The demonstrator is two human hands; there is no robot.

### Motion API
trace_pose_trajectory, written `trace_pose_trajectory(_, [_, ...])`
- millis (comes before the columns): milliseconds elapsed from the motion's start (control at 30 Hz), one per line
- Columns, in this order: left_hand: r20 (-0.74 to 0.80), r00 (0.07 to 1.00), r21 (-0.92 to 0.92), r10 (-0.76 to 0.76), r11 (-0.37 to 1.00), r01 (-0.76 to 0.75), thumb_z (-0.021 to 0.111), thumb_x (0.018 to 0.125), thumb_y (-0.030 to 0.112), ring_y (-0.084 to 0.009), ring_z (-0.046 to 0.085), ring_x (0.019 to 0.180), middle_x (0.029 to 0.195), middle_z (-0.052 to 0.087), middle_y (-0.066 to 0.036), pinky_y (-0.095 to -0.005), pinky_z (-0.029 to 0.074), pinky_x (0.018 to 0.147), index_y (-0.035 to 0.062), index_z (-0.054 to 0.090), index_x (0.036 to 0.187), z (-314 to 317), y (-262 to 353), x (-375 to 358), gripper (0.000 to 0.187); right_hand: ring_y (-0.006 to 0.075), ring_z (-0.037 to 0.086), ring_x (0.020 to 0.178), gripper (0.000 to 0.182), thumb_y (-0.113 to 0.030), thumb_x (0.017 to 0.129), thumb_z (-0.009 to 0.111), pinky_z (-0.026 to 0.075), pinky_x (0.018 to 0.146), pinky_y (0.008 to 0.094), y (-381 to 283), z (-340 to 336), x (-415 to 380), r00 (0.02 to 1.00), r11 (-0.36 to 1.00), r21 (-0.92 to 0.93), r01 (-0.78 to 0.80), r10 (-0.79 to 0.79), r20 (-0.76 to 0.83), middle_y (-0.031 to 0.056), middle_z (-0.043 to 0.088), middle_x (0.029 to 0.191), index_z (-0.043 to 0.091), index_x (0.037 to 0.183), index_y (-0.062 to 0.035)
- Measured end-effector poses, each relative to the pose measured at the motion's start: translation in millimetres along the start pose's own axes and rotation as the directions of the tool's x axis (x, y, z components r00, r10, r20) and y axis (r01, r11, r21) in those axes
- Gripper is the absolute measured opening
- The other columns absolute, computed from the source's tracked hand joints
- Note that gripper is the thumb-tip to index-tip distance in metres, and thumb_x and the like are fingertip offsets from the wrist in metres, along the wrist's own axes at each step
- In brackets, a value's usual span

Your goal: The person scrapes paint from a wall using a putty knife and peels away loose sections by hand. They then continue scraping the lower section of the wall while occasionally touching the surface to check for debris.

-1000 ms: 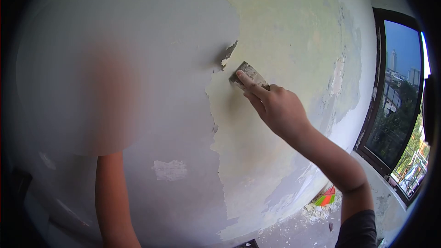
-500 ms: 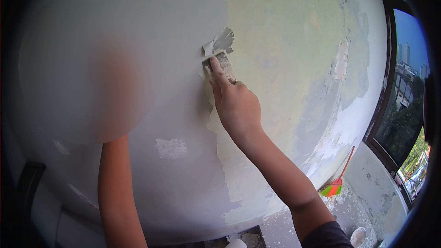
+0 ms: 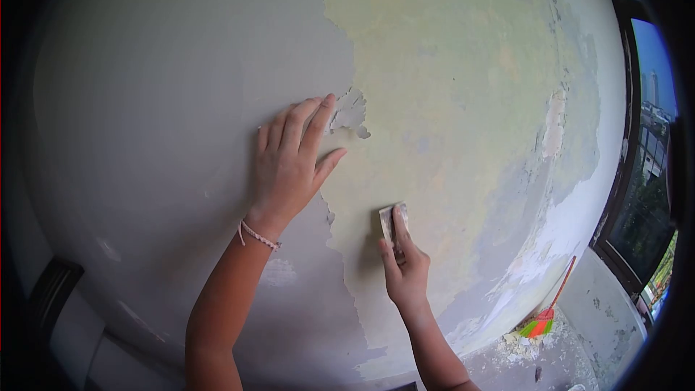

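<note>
Well, a scraper (image 3: 386, 221) in the right hand (image 3: 408, 272).

The right hand (image 3: 407, 275) covers the lower part of the scraper (image 3: 385, 219), and whether the fingertips of the left hand (image 3: 286, 170) touch the torn paint flap (image 3: 352, 111) cannot be told. The left forearm (image 3: 221, 311) hides part of a pale patch (image 3: 279, 272); both forearms run off the bottom edge, where a dark object (image 3: 405, 387) is nearly all cut off. Darkness swallows the outer side of the window (image 3: 641, 210) at right. A small dark piece (image 3: 538, 373) on the floor (image 3: 568, 355), lower right, is too small to identify.
</note>
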State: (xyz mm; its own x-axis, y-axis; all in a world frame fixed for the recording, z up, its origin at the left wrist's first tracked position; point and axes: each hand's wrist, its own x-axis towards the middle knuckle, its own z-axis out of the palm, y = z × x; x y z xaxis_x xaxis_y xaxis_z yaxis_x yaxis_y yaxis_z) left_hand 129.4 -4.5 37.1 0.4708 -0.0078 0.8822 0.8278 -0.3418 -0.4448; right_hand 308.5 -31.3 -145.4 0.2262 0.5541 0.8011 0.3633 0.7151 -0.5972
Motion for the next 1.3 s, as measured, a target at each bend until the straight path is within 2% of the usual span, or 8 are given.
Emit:
trace_pose_trajectory(300, [-0.249,0.962,-0.198,0.110,0.967,-0.162,0.077,0.081,0.001,-0.0257,0.062,0.076,0.087,0.063,-0.008,-0.0345,0.053,0.067,-0.0033,0.064,0.089,20,-12,53,0.016,0.0153,0.064,0.068,0.052,-0.013,0.092,0.071,0.052,0.068,0.0277,60,-76,-28,0.986,0.993,-0.013,-0.115,0.116,0.121,0.0144,0.071,0.083,0.058,0.143,-0.0127])
trace_pose_trajectory(400, [-0.374,0.924,-0.133,-0.080,0.991,0.032,0.070,0.084,-0.003,-0.0226,0.062,0.078,0.088,0.064,-0.009,-0.0309,0.051,0.065,-0.0010,0.065,0.088,7,-16,63,0.007,0.0111,0.061,0.066,0.054,-0.012,0.093,0.068,0.050,0.065,0.0258,84,-100,-42,0.978,0.982,-0.022,-0.188,0.189,0.084,0.0103,0.071,0.082,0.054,0.145,-0.0069])
trace_pose_trajectory(500, [-0.260,0.913,-0.260,-0.314,0.934,0.247,0.069,0.087,0.002,-0.0254,0.062,0.081,0.085,0.064,-0.009,-0.0324,0.051,0.068,-0.0004,0.065,0.085,-13,-9,61,0.005,0.0100,0.054,0.056,0.060,-0.009,0.095,0.059,0.045,0.054,0.0249,79,-123,-61,0.876,0.881,-0.014,-0.474,0.473,0.090,0.0074,0.064,0.069,0.042,0.152,-0.0035])
trace_pose_trajectory(600, [0.211,0.972,-0.203,-0.102,0.968,0.145,0.070,0.089,0.014,-0.0279,0.062,0.085,0.086,0.065,-0.008,-0.0348,0.050,0.073,0.0017,0.069,0.087,-38,18,26,0.012,0.0102,0.045,0.047,0.065,-0.006,0.092,0.047,0.038,0.043,0.0261,92,-140,-101,0.734,0.697,0.282,-0.659,0.678,0.040,0.0041,0.052,0.059,0.033,0.156,-0.0005])
trace_pose_trajectory(800, [0.802,0.596,-0.392,-0.043,0.715,0.579,0.068,0.092,0.021,-0.0281,0.064,0.094,0.102,0.067,-0.011,-0.0374,0.050,0.084,0.0057,0.070,0.106,-57,113,-132,0.020,0.0174,0.054,0.051,0.054,-0.002,0.088,0.049,0.048,0.045,0.0320,110,-181,-173,0.367,0.387,-0.006,-0.922,0.878,0.307,0.0122,0.057,0.069,0.024,0.136,-0.0009])
trace_pose_trajectory(1000, [0.980,0.190,-0.158,-0.063,0.338,0.928,0.072,0.088,0.015,-0.0274,0.061,0.109,0.127,0.060,-0.011,-0.0363,0.050,0.091,0.0116,0.058,0.133,-78,253,-352,0.048,0.0226,0.070,0.066,0.067,-0.004,0.085,0.068,0.055,0.059,0.0362,117,-223,-253,-0.023,0.495,-0.482,-0.723,0.680,0.733,0.0177,0.068,0.084,0.023,0.136,-0.0020])
trace_pose_trajectory(1200, [0.987,0.157,-0.133,-0.013,0.473,0.871,0.085,0.076,0.024,-0.0271,0.042,0.139,0.153,0.041,-0.007,-0.0482,0.032,0.109,0.0205,0.037,0.152,-128,365,-344,0.090,0.0358,0.072,0.087,0.069,-0.016,0.080,0.077,0.055,0.079,0.0432,90,-226,-279,-0.163,0.691,-0.570,-0.445,0.564,0.810,0.0241,0.071,0.103,0.037,0.136,-0.0085])
trace_pose_trajectory(1300, [0.981,0.155,-0.191,0.115,0.445,0.875,0.084,0.076,0.030,-0.0151,0.048,0.133,0.143,0.052,0.003,-0.0466,0.026,0.106,0.0250,0.052,0.140,-135,386,-359,0.071,0.0397,0.068,0.106,0.050,-0.013,0.077,0.077,0.053,0.087,0.0453,55,-221,-257,-0.119,0.711,-0.537,-0.454,0.549,0.827,0.0224,0.071,0.109,0.055,0.121,-0.0027])
